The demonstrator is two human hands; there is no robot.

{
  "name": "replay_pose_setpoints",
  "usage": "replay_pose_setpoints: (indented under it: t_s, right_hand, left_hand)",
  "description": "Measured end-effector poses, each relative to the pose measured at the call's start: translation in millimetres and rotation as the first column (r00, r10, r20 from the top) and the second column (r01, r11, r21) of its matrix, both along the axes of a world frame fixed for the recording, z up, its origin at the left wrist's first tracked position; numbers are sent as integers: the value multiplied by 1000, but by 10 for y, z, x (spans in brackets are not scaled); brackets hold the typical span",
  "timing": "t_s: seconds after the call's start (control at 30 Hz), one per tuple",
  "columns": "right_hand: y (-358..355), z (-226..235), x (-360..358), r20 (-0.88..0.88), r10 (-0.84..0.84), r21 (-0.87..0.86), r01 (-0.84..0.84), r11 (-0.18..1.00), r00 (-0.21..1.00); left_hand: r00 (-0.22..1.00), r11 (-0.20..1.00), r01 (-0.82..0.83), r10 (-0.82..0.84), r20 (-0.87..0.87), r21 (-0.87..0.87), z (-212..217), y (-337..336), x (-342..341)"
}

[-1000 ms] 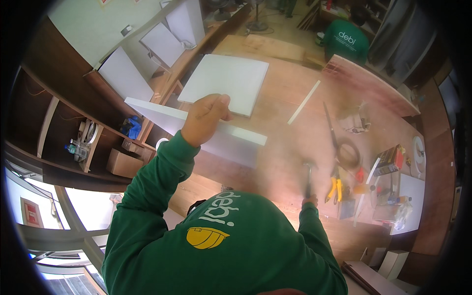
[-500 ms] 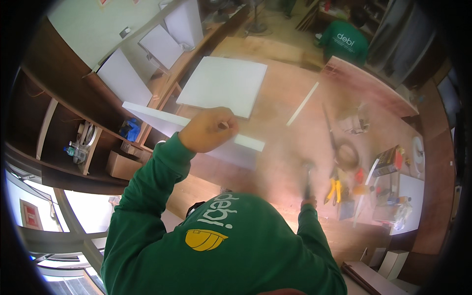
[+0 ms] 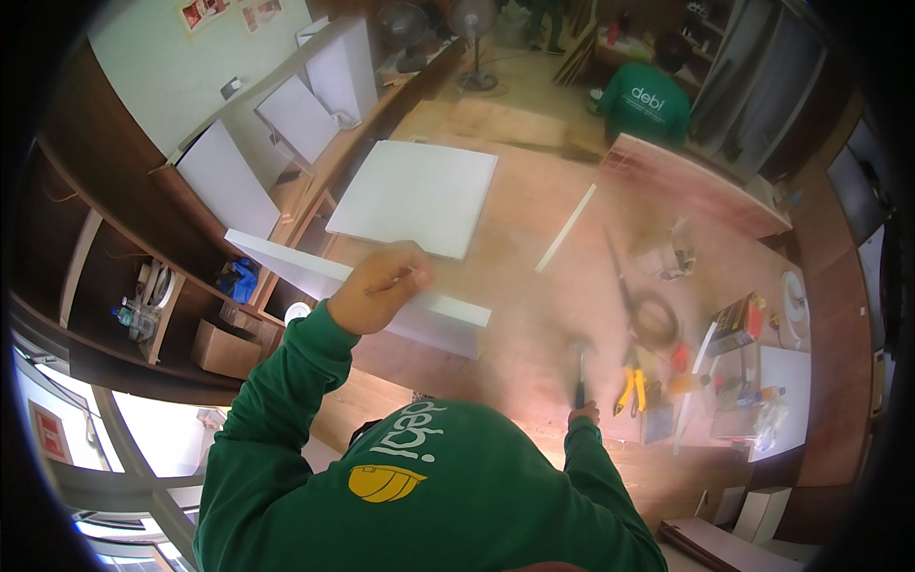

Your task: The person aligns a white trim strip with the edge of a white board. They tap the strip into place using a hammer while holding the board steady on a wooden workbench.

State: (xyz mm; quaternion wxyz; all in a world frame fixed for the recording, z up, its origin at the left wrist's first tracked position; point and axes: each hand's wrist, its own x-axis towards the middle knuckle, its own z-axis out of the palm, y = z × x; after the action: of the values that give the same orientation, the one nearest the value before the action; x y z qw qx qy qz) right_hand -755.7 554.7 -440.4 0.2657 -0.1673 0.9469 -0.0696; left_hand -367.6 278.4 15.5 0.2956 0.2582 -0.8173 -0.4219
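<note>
Gripping the top edge of a long white panel (image 3: 381,296) standing on its edge, the left hand (image 3: 381,286) is closing around it, with what looks like a thin nail or pencil pinched between the fingers, though that is too small to tell for sure. The right hand (image 3: 583,415) is clenching the handle of a hammer (image 3: 579,372), its head pointing away from the body over the brown workbench (image 3: 534,315). Judging from this, doing the step well is calling for the left hand to be keeping the panel upright and steady while the hammer is travelling over to it, since the two hands are sitting well apart. The panel is running from under the left hand out to both sides, to the left of the right hand. A flat white board (image 3: 419,195) is lying just beyond the left hand, and a thin white strip (image 3: 565,229) is resting beyond the right.
</note>
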Motion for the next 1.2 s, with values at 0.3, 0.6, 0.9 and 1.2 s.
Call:
replay_pose_setpoints:
  t_s: [0.3, 0.6, 0.9, 1.2]
  right_hand:
    - [-4, 22, 14, -11, -14, 5, 14, 1000, 1000]
    - [32, -25, -2, -22, 8, 4, -8, 1000, 1000]
    - [5, -12, -2, -56, 118, 1, -118, 993, 991]
    - [13, -377, -47, -49, 215, -80, -219, 973, 975]
  left_hand:
    - [999, 992, -39, 40, 0, 124, 24, -31, 46]
    - [986, 960, 148, -124, 113, -239, 95, -51, -112]
    - [994, 868, 109, -94, 56, -484, 0, -28, -26]
    - [997, 827, 64, -82, -7, -559, -52, -13, -116]
